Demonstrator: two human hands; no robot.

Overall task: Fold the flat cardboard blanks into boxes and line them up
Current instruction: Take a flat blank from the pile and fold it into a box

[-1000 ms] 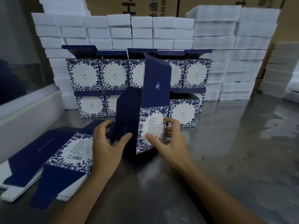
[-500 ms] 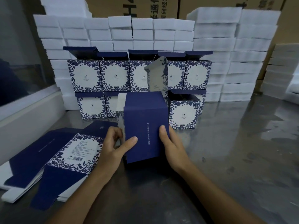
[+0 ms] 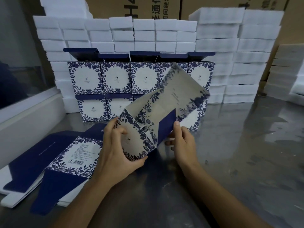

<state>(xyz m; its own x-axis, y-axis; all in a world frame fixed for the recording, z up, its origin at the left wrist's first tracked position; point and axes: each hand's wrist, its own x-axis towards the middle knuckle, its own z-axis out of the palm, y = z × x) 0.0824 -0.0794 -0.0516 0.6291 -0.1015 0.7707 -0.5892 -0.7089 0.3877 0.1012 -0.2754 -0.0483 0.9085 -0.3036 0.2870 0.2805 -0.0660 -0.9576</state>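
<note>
I hold a half-formed blue-and-white floral box [image 3: 158, 122] tilted above the steel table [image 3: 238, 153], its open end facing me and its long lid flap pointing up to the right, blurred. My left hand [image 3: 118, 150] grips the box's near-left wall, thumb underneath. On the navy side panel my right hand [image 3: 182, 142] pinches, thumb on the edge. A pile of flat blanks [image 3: 54, 162] lies at the left. Folded boxes [image 3: 115, 78] stand in two stacked rows behind, lids open.
White foam blocks [image 3: 217, 51] are stacked in walls behind and to the right of the boxes. Brown cartons [image 3: 131, 7] stand at the back. A white ledge [image 3: 24, 119] runs along the left edge of the table.
The box has been lifted from standing upright on the table and tipped over, so its open inside now faces me. Both hands shifted their grip on it.
</note>
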